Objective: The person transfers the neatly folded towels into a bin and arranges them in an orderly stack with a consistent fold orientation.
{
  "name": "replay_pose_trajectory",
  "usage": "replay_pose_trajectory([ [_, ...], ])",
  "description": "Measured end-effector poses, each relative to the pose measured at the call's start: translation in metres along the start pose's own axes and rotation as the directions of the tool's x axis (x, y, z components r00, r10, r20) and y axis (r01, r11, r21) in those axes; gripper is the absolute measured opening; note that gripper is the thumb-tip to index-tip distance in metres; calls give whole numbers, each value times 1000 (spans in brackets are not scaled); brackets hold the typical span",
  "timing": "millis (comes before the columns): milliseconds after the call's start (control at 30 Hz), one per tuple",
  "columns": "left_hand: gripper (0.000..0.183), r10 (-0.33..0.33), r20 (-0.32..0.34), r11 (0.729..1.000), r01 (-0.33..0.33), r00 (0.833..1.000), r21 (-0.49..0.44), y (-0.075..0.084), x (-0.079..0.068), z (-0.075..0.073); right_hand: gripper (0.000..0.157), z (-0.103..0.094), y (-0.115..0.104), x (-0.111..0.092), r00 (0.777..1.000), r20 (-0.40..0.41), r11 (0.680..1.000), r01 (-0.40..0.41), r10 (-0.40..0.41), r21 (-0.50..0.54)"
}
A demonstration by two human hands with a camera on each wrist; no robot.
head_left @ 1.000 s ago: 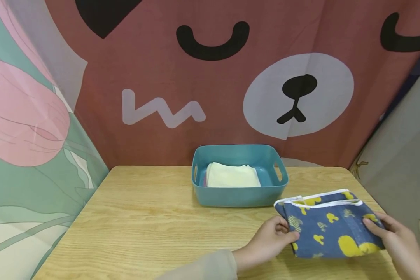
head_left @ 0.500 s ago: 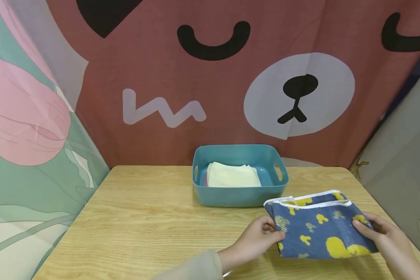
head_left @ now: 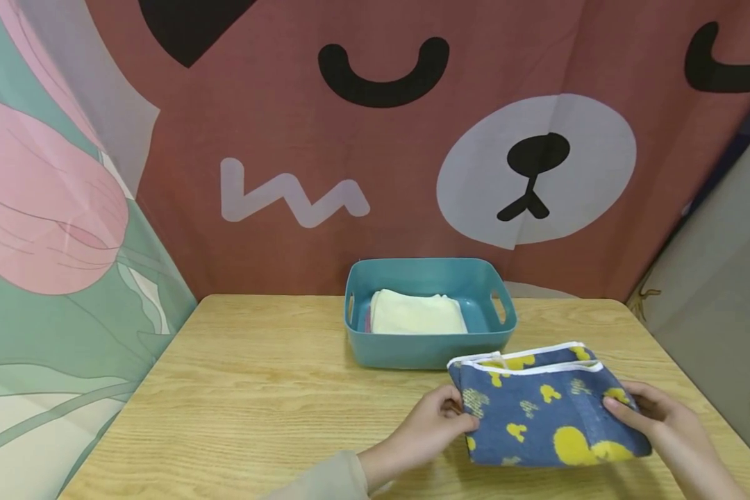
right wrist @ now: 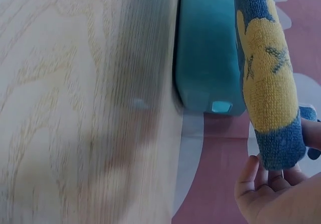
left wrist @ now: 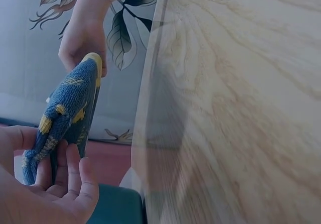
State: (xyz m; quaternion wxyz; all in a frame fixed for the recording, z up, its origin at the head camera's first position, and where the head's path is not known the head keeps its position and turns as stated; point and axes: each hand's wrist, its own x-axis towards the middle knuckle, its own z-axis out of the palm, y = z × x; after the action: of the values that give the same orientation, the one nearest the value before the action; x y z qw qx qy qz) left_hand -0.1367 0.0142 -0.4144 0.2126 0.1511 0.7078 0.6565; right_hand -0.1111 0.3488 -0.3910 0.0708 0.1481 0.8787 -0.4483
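Both hands hold a folded towel (head_left: 537,423), dark blue with yellow mouse-head shapes and white edging, tilted over the right part of the table. My left hand (head_left: 420,432) pinches its left side, thumb in front. At the right side, my right hand (head_left: 670,429) grips it with the thumb on the front face. In the left wrist view, the towel (left wrist: 70,103) stretches between the two hands, its layers seen edge-on. The right wrist view shows the towel's thick lower fold (right wrist: 271,78) above the fingers (right wrist: 246,184).
A teal plastic basket (head_left: 425,353) with handle holes stands at the back of the wooden table (head_left: 256,389), just behind the towel. Inside it lies a folded cream cloth (head_left: 417,314), with a pink edge showing at its left. A bear-patterned curtain (head_left: 287,264) hangs behind the table.
Both hands have moved left together, carrying the towel from the table's right edge to in front of the basket's right side. The grip looks the same. The basket stays put.
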Motion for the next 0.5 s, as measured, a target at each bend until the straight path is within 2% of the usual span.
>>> replay_pose_trajectory([
  [133,15,18,-17,1000,-17,1000,18,2,-5,-7,82,3,-3,-1,1000,-1,1000,20,-20,-7],
  [367,15,37,-6,999,-37,999,35,4,-14,-19,73,11,-10,-6,999,12,999,49,-49,-20],
  [500,15,73,-30,996,-72,997,51,3,-15,-24,71,16,-15,-9,998,-1,997,67,-67,-40],
])
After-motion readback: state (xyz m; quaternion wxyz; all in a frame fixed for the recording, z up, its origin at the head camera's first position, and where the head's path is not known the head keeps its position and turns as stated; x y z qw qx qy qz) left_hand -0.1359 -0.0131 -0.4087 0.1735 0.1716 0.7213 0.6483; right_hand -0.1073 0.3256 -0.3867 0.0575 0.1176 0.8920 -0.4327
